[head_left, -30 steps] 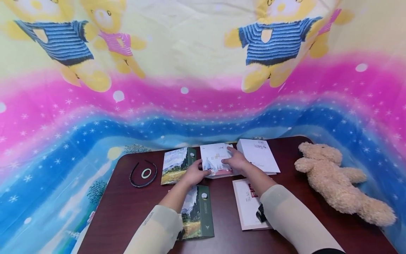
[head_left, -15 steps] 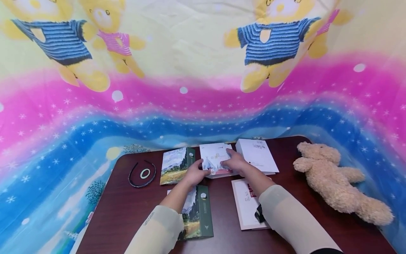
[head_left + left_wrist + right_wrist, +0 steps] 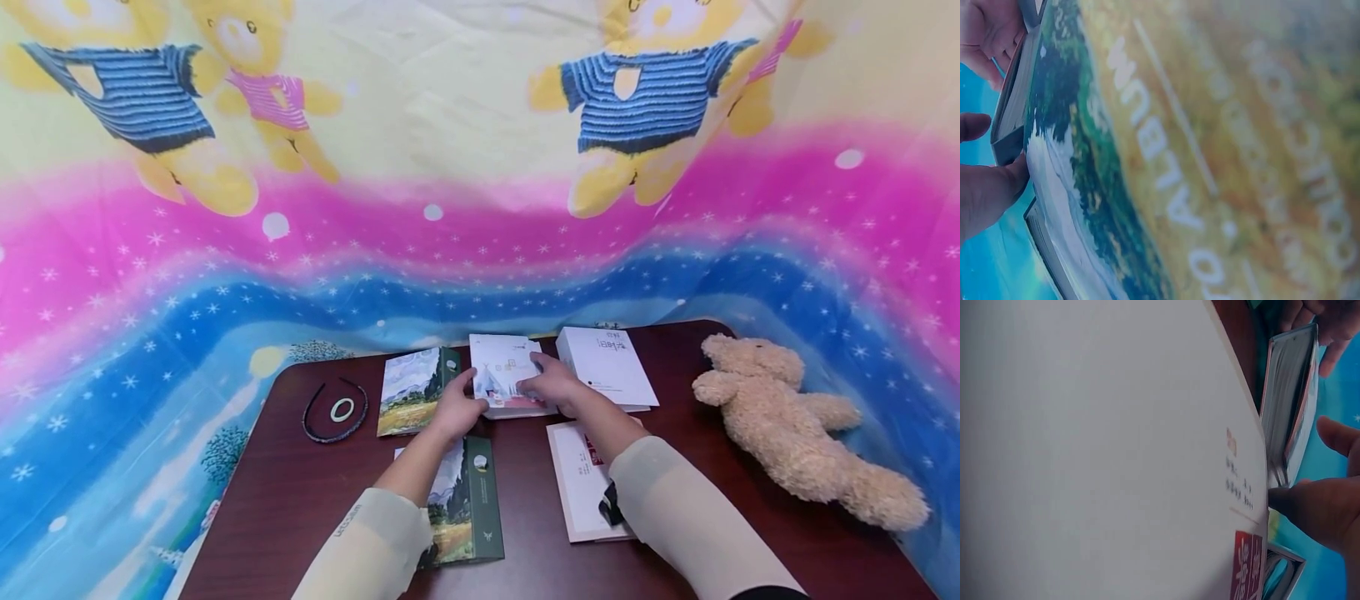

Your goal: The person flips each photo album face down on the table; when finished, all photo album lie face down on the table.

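A white photo album with a tent picture on its cover lies at the back middle of the table, between both hands. My left hand holds its left side, thumb at the near left corner. From the right, my right hand grips the opposite side, with fingers over the cover's edge. In the left wrist view, the thumb and a finger of the left hand are at a corner of the album. The right wrist view shows the album's page edges and the right thumb at its near corner.
Two landscape-painting albums lie at left, one behind the other. A thick white album stands back right; a white and red one lies under the right forearm. A headband, ring and teddy bear flank them.
The head view has shifted very slightly. Both hands stay at the album's sides; the left thumb has drawn back a little toward the left edge.
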Motion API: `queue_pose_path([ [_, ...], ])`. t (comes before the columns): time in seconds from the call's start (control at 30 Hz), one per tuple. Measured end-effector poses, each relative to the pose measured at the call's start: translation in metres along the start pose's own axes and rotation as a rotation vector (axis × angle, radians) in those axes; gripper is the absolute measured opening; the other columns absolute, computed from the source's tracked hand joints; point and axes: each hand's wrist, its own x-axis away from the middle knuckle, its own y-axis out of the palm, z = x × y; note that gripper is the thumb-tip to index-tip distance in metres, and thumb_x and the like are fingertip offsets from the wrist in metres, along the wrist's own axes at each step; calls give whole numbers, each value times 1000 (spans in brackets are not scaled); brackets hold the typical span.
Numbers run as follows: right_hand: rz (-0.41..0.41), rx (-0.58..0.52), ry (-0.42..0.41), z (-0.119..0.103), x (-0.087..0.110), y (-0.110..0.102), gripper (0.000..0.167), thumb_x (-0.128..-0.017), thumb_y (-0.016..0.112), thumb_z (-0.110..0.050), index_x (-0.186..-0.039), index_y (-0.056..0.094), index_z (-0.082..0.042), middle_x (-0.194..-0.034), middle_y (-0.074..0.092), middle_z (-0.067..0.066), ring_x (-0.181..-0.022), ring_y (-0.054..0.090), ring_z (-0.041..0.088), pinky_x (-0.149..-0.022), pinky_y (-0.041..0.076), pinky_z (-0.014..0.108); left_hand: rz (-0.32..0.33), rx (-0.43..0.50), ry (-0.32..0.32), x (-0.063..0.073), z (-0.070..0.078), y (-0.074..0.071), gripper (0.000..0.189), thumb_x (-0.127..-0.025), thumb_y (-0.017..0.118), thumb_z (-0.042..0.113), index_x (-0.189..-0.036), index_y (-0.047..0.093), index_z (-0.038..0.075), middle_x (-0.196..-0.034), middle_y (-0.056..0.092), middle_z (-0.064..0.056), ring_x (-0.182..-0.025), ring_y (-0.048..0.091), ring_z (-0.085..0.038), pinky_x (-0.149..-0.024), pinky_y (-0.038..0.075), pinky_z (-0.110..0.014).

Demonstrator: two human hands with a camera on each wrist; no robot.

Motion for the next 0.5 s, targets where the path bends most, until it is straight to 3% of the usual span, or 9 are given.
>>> queue_pose_path([
  [0.2, -22, -75, 11, -3, 4, 1, 92, -91, 77, -18, -166, 24, -12, -171, 17, 18, -155, 17, 41, -121, 24, 59, 25, 17, 20, -1, -1, -3, 80, -83, 64, -3, -159, 40, 6, -149, 52, -17, -123, 52, -29, -86, 48, -34],
  [0.5, -21, -129, 0, -2, 1, 4, 90, -92, 76, -16, -166, 25, -12, -170, 22, 16, -155, 19, 39, -123, 21, 56, 4, 188, 28, 6, 1, -4, 80, -86, 63, -4, -161, 38, 11, -148, 41, -19, -107, 58, -27, -69, 53, -35],
])
